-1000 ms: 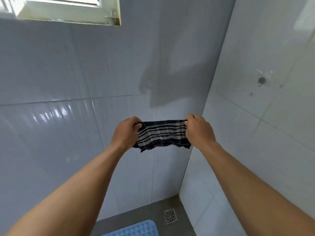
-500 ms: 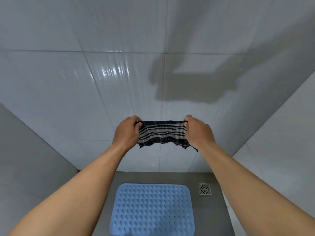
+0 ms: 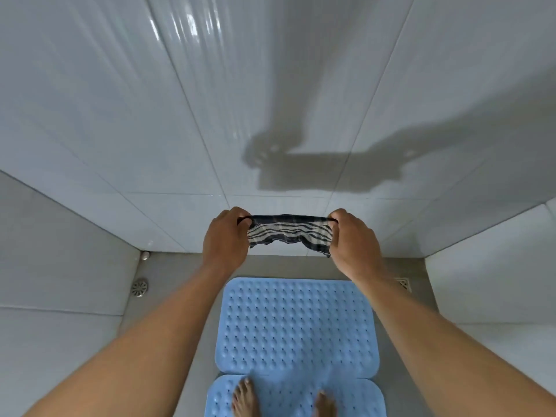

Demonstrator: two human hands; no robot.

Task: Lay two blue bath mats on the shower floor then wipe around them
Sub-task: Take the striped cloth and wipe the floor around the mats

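One head-worn wide-angle camera looks forward and steeply down at the shower floor (image 3: 171,263) from above.

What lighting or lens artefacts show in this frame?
Head view: the left hand, right hand and striped cloth cast a hard shadow on the back wall; glare streaks its glossy top; wide-angle distortion splays the tile joints; the far blue mat and near blue mat look sharp.
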